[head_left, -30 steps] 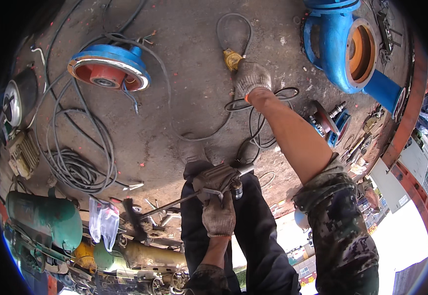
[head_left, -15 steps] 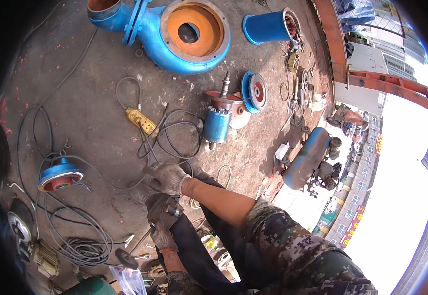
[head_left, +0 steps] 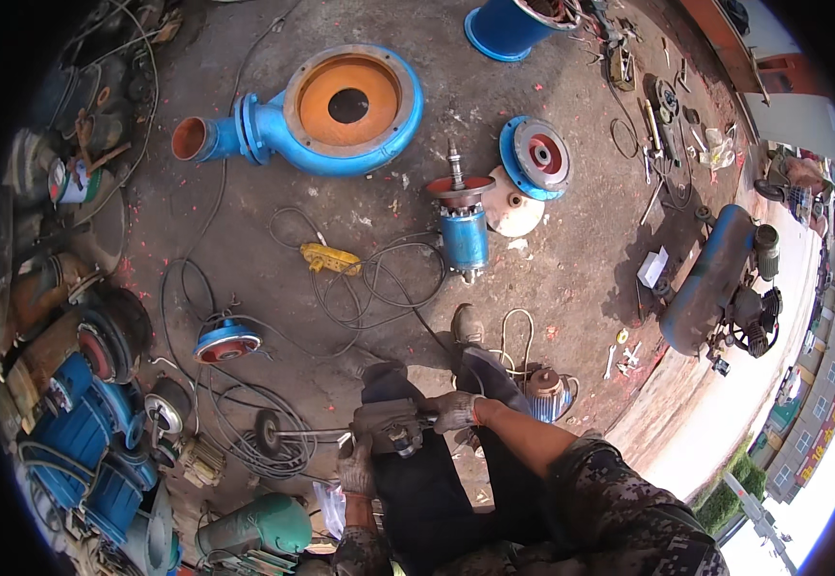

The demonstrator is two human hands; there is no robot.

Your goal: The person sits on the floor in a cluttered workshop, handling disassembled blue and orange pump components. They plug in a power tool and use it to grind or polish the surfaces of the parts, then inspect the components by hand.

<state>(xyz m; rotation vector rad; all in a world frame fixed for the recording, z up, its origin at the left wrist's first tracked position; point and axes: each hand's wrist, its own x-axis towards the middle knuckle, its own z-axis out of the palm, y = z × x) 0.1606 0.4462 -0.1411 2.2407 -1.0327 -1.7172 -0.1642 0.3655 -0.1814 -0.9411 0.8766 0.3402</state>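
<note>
A dark grey, bulky tool (head_left: 384,419) is held crosswise over my lap. From its left end a thin metal rod (head_left: 310,434) reaches out to a small black wheel (head_left: 267,432). My gloved left hand (head_left: 356,470) is closed around the tool's left end, next to the rod. Around its right end, the fingers of my gloved right hand (head_left: 453,411) are wrapped. A dark cable (head_left: 427,327) runs over the ground toward my right hand; where it ends is hidden. The exact kind of tool is unclear.
Ahead lie a blue pump casing (head_left: 408,115), a blue rotor unit with upright shaft (head_left: 464,240), a flanged disc (head_left: 537,158) and a yellow power strip (head_left: 331,259). Coiled cable (head_left: 274,456) lies left. A compressor (head_left: 710,278) stands right; piled machine parts (head_left: 82,413) line the left edge.
My right hand has come back from ahead of the tool onto its right end. The tool has turned to lie more level across my lap. The view has shifted left.
</note>
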